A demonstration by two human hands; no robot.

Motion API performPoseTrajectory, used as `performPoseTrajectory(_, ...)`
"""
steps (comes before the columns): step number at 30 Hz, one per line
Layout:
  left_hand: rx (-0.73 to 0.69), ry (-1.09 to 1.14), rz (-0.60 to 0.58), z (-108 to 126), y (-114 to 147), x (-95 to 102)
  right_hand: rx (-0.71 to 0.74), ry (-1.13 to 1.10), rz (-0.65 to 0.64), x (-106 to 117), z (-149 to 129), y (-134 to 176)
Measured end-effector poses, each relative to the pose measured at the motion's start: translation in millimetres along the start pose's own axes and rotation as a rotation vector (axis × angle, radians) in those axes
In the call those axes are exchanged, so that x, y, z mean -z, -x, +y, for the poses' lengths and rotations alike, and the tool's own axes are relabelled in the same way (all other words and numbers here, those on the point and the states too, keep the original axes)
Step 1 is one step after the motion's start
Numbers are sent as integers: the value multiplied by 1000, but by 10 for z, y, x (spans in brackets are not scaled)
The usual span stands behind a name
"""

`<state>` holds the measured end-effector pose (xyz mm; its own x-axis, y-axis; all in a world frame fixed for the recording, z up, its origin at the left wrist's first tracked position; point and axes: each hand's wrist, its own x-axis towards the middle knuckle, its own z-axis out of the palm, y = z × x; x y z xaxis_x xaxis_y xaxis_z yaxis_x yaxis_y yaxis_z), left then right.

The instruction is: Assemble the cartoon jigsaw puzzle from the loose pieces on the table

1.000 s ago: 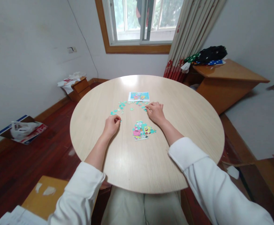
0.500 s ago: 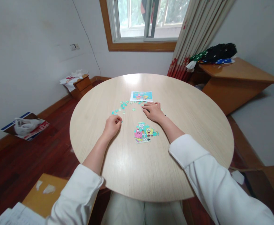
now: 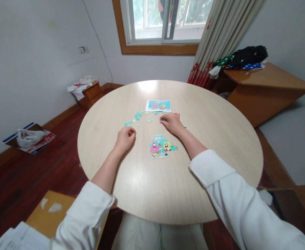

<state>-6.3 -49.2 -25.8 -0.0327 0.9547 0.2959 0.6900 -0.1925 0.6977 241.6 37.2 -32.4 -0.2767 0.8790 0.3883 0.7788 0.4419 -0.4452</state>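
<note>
On the round table (image 3: 142,189), the partly joined puzzle (image 3: 160,147) lies closer to the near edge than the loose pieces (image 3: 138,117). The left hand (image 3: 126,136) curls beside a teal piece (image 3: 136,134); gripped or not, I cannot tell. The right hand (image 3: 172,123) pinches a dark piece (image 3: 164,119). Beyond the left edge lies a plastic bag (image 3: 31,138), contents unclear.

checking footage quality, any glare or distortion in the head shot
In the head view, glare whitens the far part of the table, and daylight washes out the window; also in the head view, wide-angle distortion seems to skew the desk, and loose puzzle pieces look soft.
</note>
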Motion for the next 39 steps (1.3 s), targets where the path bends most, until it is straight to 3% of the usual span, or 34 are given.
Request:
performPoseTrajectory(10, 14, 5, 2, 20, 3, 5, 69, -147, 54, 28, -36, 27)
performPoseTrajectory(16, 20, 16, 7, 23, 1, 20, -28, -420, 88, 49, -184, 25)
performPoseTrajectory(22, 32, 33, 8, 32, -5, 28, -161, -868, -202, 90, -408, 44)
performPoseTrajectory(28, 44, 27, 4, 28, -12, 28, -196, -1061, -415, 204, -616, 167)
performPoseTrajectory(35, 42, 34, -1, 10, -16, 18, -201, -1073, -514, 250, -668, 197)
performPoseTrajectory(39, 41, 28, 2, 22, -14, 23, -134, -990, -584, 279, -669, 163)
